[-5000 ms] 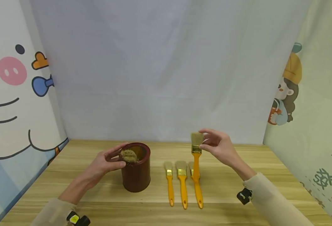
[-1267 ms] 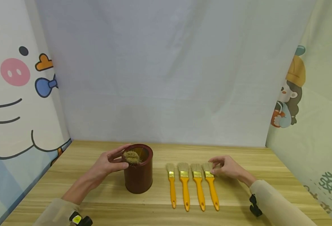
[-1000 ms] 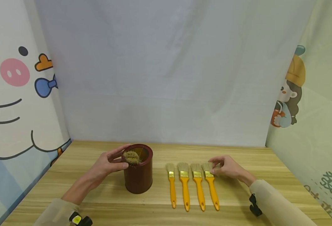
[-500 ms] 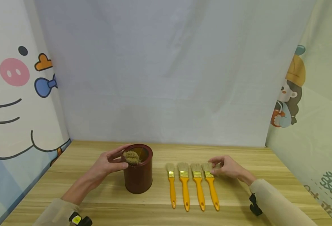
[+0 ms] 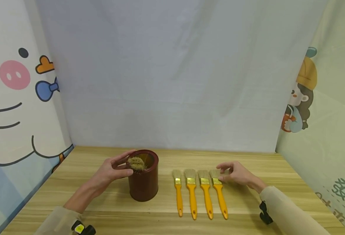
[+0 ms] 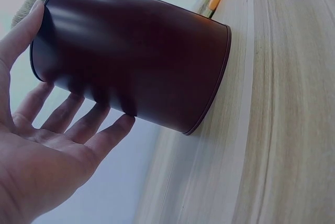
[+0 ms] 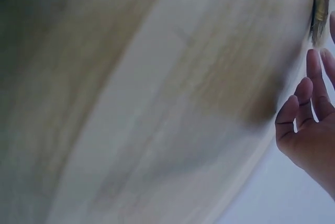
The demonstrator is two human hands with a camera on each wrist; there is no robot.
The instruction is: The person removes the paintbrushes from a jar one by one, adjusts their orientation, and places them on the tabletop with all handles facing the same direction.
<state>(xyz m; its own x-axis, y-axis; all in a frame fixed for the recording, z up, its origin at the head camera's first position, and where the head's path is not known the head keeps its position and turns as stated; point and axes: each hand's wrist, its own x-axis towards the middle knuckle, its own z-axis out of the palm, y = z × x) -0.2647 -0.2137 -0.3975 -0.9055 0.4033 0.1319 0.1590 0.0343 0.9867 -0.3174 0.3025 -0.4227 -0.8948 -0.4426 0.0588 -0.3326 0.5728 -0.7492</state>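
Observation:
A dark red-brown can [image 5: 143, 186] stands upright on the table. My left hand [image 5: 109, 173] holds it near the rim, thumb in front and fingers spread along the far side, as the left wrist view [image 6: 57, 156] shows. A tuft of tan bristles [image 5: 136, 164] pokes out of the can by my thumb; whatever lies below it is hidden. To the right, several flat paintbrushes with orange handles lie in a row, bristles away from me. By the bristle end of the rightmost paintbrush [image 5: 220, 195] rests my right hand [image 5: 235, 174], loosely bent, thumb and forefinger touching its edge.
The other paintbrushes are a narrow one [image 5: 179, 195] nearest the can and two wider ones [image 5: 192, 195] beside it. A wood-grain table [image 5: 116, 215] carries everything. Behind it hangs a pale cloth [image 5: 166, 81], with printed cloths at both sides.
Five seconds ago my right hand held a paintbrush raised above the row; it now lies at the row's right end. Over the last second nothing visibly moves.

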